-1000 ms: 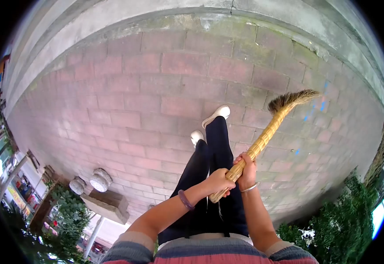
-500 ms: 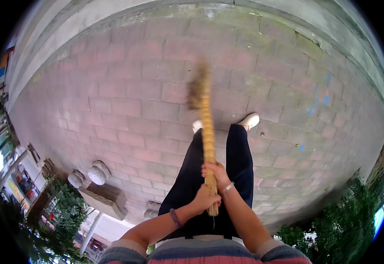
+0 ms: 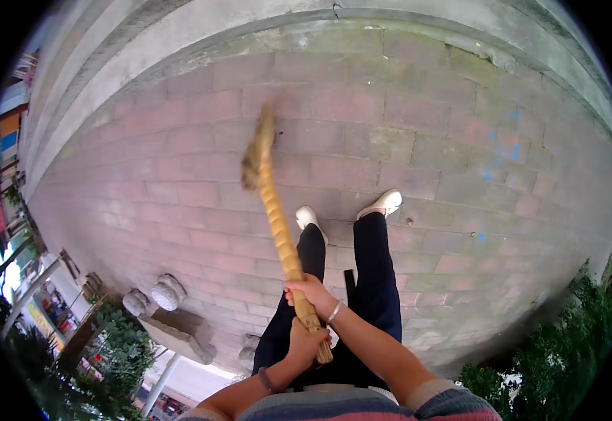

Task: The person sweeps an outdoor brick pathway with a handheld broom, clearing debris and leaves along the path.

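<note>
A straw broom [image 3: 278, 216] with a wrapped, ringed handle stretches forward from my body, tilted toward the left. Its brush head is smeared by motion and lies over the reddish paving [image 3: 193, 175]. Low on the handle, near its butt end, my left hand [image 3: 306, 342] is wrapped round it. Just above, my right hand [image 3: 311, 293] grips the same handle, a bracelet on its wrist. Both of my white shoes [image 3: 383, 203] stand on the paving to the right of the broom.
A pale curb [image 3: 306, 21] curves along the far edge of the paving. Rounded stones [image 3: 169, 292] and a stone block [image 3: 178, 335] sit at lower left, with leafy plants [image 3: 120, 351] beside them. Green shrubs [image 3: 551, 358] grow at lower right. Blue marks [image 3: 509, 151] dot the ground.
The broom's head has swung left and the handle now slants that way. Both hands have shifted left and slightly down with it, keeping their hold.
</note>
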The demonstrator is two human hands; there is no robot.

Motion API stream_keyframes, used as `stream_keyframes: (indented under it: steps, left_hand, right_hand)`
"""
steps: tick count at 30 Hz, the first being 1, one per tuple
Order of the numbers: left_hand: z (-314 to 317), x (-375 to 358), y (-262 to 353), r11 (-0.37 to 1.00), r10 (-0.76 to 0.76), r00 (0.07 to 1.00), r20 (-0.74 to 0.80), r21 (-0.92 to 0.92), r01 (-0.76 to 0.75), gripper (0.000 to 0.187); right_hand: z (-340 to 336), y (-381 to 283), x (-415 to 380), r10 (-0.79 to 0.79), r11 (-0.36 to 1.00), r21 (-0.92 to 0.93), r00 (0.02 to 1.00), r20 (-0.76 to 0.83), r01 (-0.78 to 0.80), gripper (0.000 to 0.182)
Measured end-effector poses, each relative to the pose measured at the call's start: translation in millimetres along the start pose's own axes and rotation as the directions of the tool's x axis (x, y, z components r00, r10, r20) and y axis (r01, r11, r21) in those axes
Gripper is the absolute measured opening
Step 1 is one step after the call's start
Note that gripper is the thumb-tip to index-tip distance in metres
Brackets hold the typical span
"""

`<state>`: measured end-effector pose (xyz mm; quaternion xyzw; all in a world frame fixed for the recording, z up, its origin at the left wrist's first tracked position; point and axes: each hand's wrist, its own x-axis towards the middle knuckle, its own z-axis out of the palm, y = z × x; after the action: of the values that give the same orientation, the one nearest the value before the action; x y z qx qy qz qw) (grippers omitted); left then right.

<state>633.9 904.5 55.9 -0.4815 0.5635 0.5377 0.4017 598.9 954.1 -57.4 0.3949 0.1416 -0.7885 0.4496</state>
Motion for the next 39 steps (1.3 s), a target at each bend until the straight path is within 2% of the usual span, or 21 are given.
stream_keyframes:
  steps: [1, 4, 6, 8, 11, 14, 15, 18, 19, 20, 22, 24, 26, 28, 29, 32, 33, 34, 36, 38, 39]
  left_hand:
    - [-3, 4, 0, 0.996, -0.027, 0.999, -0.018, -0.090, 0.025, 0.030]
    - [-15, 29, 4, 0.992, -0.126, 0.974, 0.186, 0.018, 0.125, 0.018]
    - [-6, 27, 2, 0.932, -0.091, 0.987, 0.131, 0.361, 0.038, 0.024]
    - [-14, 30, -4, 0.661, 0.021, 0.967, 0.254, 0.722, -0.205, 0.033]
    - [-15, 28, 50, 0.654, -0.083, 0.903, 0.421, 0.707, -0.269, 0.036]
    - [-24, 35, 31, 0.650, 0.102, 0.859, 0.501, 0.620, -0.439, 0.036]
    - [-20, 27, 31, 0.731, 0.045, 0.918, 0.394, 0.614, -0.299, 0.041]
    - [-20, 13, 3, 0.902, 0.064, 0.992, 0.110, 0.418, -0.105, 0.042]
    - [-28, 27, -21, 0.948, 0.110, 0.991, 0.071, 0.293, -0.126, 0.041]
    - [-22, 25, -6, 0.995, 0.095, 0.995, 0.032, 0.037, -0.096, 0.033]
    - [-33, 56, 1, 0.991, 0.028, 0.993, 0.112, -0.136, -0.013, 0.027]
    - [-37, 87, 11, 0.996, -0.015, 0.968, 0.251, -0.078, 0.035, 0.017]
    - [-19, 110, -11, 0.999, 0.040, 0.962, 0.270, -0.013, -0.038, 0.019]
    - [1, 104, -5, 0.998, 0.039, 0.947, 0.318, 0.027, -0.050, 0.022]
    - [-2, 115, -12, 0.962, 0.044, 0.938, 0.345, 0.239, -0.133, 0.025]
    - [4, 122, 59, 0.710, -0.047, 0.821, 0.569, 0.597, -0.373, 0.034]
    - [4, 127, 74, 0.749, -0.030, 0.781, 0.623, 0.531, -0.395, 0.032]
    - [6, 127, 80, 0.696, 0.015, 0.772, 0.636, 0.548, -0.465, 0.032]
    - [12, 122, 80, 0.574, 0.109, 0.744, 0.660, 0.569, -0.589, 0.033]
    - [5, 117, 58, 0.608, 0.285, 0.784, 0.552, 0.529, -0.593, 0.036]
    - [4, 112, 51, 0.720, 0.289, 0.847, 0.447, 0.481, -0.500, 0.034]
  right_hand:
    - [-7, 5, 12, 0.064, 0.997, -0.049, 0.996, 0.066, -0.061, 0.012]
    - [-26, 13, 26, 0.017, 0.997, 0.077, 0.997, -0.080, -0.011, 0.013]
    - [-43, 13, 1, -0.135, 0.949, 0.257, 0.970, -0.201, 0.185, 0.016]
    - [-47, 13, -22, -0.289, 0.836, 0.393, 0.917, -0.275, 0.382, 0.023]
    - [-30, -4, -44, -0.478, 0.642, 0.415, 0.760, -0.440, 0.645, 0.029]
    - [-17, -16, -53, -0.530, 0.673, 0.301, 0.724, -0.441, 0.676, 0.027]
    - [-12, -19, -50, -0.532, 0.738, 0.229, 0.756, -0.382, 0.635, 0.026]
    - [2, -17, -22, -0.300, 0.934, 0.137, 0.931, -0.206, 0.331, 0.020]
    - [1, -9, -1, -0.277, 0.958, 0.044, 0.952, -0.130, 0.285, 0.018]
    - [-3, 1, 24, -0.245, 0.969, -0.051, 0.968, -0.054, 0.242, 0.017]
    - [-17, 0, 63, -0.176, 0.959, -0.231, 0.984, -0.039, 0.163, 0.011]
    - [-35, -3, 93, -0.188, 0.923, -0.358, 0.977, -0.103, 0.140, 0.011]
    - [-60, -15, 84, -0.214, 0.967, -0.170, 0.964, -0.155, 0.188, 0.014]
    - [-66, -30, 52, -0.316, 0.947, -0.060, 0.893, -0.320, 0.314, 0.015]
    - [-73, -33, 40, -0.388, 0.908, 0.003, 0.843, -0.372, 0.419, 0.015]
    - [-70, -59, 14, -0.534, 0.718, 0.133, 0.663, -0.524, 0.684, 0.016]
    - [-56, -75, 2, -0.530, 0.632, 0.232, 0.630, -0.568, 0.740, 0.019]
    - [-58, -77, -1, -0.563, 0.568, 0.263, 0.601, -0.568, 0.780, 0.018]
    - [-49, -83, -10, -0.622, 0.565, 0.222, 0.587, -0.518, 0.794, 0.013]
    - [-48, -86, 1, -0.632, 0.681, 0.075, 0.637, -0.440, 0.728, 0.018]
    - [-33, -97, 7, -0.597, 0.753, 0.028, 0.701, -0.391, 0.657, 0.019]
